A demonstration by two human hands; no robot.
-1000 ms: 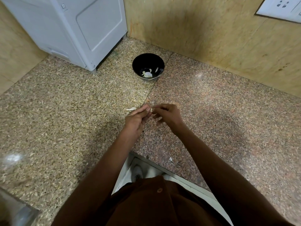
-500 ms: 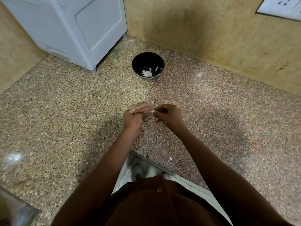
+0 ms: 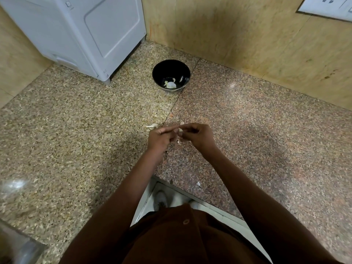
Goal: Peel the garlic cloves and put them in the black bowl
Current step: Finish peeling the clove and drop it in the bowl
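— Hands first: what are they doing?
— The left hand [image 3: 160,137] and right hand [image 3: 198,135] are pinching one garlic clove [image 3: 180,130] between their fingers [image 3: 185,128], above the counter [image 3: 247,130].
— Handling?
— Probably light, firm, slippery; papery skin tearing best at the tip.
— Beyond?
— Another clove [image 3: 152,126] is lying just left; the black bowl [image 3: 171,75] is sitting well beyond.

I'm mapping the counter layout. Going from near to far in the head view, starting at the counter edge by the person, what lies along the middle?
Scrap of peel → the two hands' grip on a garlic clove → black bowl → wall.
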